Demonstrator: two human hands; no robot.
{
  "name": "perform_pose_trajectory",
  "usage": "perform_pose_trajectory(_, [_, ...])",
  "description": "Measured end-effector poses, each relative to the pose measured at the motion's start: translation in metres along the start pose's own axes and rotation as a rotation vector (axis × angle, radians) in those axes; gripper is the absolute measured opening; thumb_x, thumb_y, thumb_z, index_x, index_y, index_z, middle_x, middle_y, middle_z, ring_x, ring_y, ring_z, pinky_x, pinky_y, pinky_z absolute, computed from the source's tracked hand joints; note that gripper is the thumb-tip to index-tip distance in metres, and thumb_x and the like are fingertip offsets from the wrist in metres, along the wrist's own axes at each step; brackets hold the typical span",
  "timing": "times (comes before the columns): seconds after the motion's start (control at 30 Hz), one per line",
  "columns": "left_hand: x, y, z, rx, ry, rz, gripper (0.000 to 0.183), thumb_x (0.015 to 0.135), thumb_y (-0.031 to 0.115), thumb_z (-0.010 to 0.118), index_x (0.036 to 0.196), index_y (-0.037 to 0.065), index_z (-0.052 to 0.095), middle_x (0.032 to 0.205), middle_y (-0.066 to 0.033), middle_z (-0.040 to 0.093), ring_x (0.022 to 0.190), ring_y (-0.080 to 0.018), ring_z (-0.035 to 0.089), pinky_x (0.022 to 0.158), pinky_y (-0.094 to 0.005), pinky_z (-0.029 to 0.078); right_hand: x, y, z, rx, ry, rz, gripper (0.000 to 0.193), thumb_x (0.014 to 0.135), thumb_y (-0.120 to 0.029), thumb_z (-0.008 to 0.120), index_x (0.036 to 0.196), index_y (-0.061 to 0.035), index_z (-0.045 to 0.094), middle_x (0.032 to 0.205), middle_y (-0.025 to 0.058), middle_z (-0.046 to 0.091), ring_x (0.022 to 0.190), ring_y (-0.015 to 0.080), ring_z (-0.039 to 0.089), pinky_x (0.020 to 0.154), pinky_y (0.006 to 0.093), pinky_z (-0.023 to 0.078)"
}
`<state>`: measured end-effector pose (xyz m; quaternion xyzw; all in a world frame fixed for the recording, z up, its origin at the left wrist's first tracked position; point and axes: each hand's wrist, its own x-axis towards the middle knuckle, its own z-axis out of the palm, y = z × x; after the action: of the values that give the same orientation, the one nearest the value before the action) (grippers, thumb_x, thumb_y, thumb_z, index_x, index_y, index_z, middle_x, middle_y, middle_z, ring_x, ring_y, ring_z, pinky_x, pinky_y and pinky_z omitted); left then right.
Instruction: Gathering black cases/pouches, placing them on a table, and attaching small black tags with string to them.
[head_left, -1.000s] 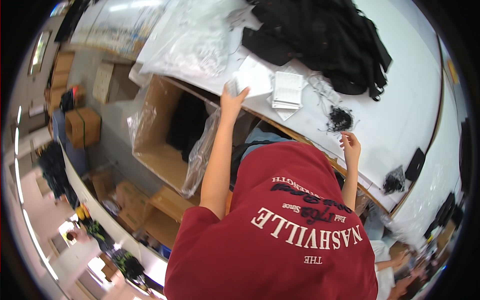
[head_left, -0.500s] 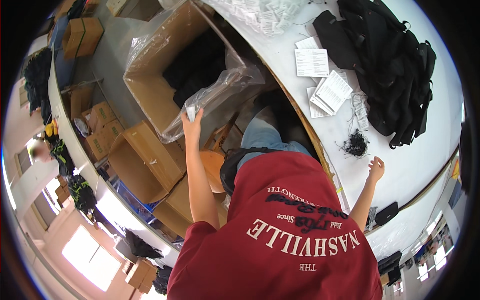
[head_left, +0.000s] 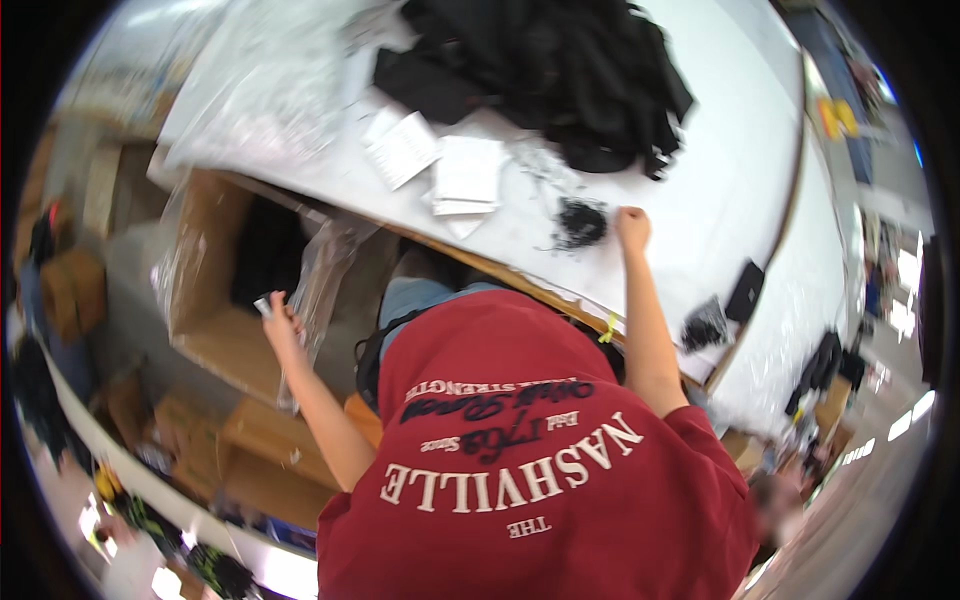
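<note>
My left hand (head_left: 283, 315) is closed round a small whitish flat piece (head_left: 263, 305), its kind too small to tell. It hangs over the near side of an open cardboard box (head_left: 215, 350) lined with clear plastic, which has dark goods (head_left: 268, 250) inside. My right hand (head_left: 632, 228) is closed above the white table (head_left: 690, 230), just right of a tangled bunch of black strings (head_left: 580, 222). Whatever it may hold is hidden. Left of the strings lie stacked white printed cards (head_left: 468, 172) and more loose cards (head_left: 405, 150). Behind them is a heap of black fabric items (head_left: 560, 70).
Clear plastic bags (head_left: 260, 100) cover the table's far left. A bag of black strings (head_left: 704, 325) and a black pouch (head_left: 745, 290) lie at the right. More cardboard boxes (head_left: 265, 435) stand on the floor at left. A person (head_left: 130, 555) is at lower left.
The view has swung, so the table and box sit further left. My right hand has come up beside the black strings and its fingers have curled in. My left hand still holds the whitish piece.
</note>
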<state>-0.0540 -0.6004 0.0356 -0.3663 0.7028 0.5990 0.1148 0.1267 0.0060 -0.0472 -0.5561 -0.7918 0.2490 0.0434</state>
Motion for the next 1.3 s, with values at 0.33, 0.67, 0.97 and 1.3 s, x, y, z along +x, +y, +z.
perform_pose_trajectory(0.33, [-0.019,0.112,0.156,0.108,-0.483,0.256,0.035,0.095,0.035,0.05,0.107,0.002,0.054,0.066,0.0025,0.04,0.048,-0.0049,0.034,0.043,-0.0216,0.026,-0.05,-0.063,-0.018,0.1,-0.016,0.05,0.023,0.075,-0.028,0.068,0.081,-0.0053,0.068,0.077,0.0116,0.067,0.073,0.025,0.065,0.067,0.0339,0.05])
perform_pose_trajectory(0.67, [-0.073,0.134,0.208,0.134,-0.722,0.327,0.035,0.095,0.035,0.049,0.11,0.003,0.05,0.067,0.0013,0.043,0.05,-0.0064,0.039,0.045,-0.0213,0.031,-0.086,-0.064,-0.093,0.789,0.116,0.013,0.013,0.082,-0.015,0.065,0.084,-0.0031,0.063,0.075,0.0028,0.064,0.06,0.0101,0.057,0.054,0.021,0.043])
perform_pose_trajectory(0.97, [-0.103,0.134,0.244,0.27,-0.923,0.341,0.033,0.096,0.031,0.047,0.106,0.0,0.049,0.066,-0.0009,0.046,0.048,-0.0083,0.043,0.045,-0.022,0.034,-0.102,0.001,-0.1,0.834,0.206,0.264,0.016,0.085,-0.013,0.061,0.094,-0.0015,0.053,0.071,0.0082,0.065,0.058,0.0107,0.059,0.053,0.0222,0.043])
perform_pose_trajectory(1.3, [-0.102,0.129,0.248,0.325,-0.934,0.324,0.032,0.095,0.032,0.05,0.106,0.002,0.049,0.067,-0.0013,0.046,0.05,-0.01,0.044,0.045,-0.0238,0.035,-0.142,0.021,-0.084,-0.012,0.121,-0.104,0.016,0.077,-0.015,0.065,0.091,-0.0101,0.058,0.08,0.0084,0.057,0.077,0.0279,0.061,0.065,0.0387,0.048])
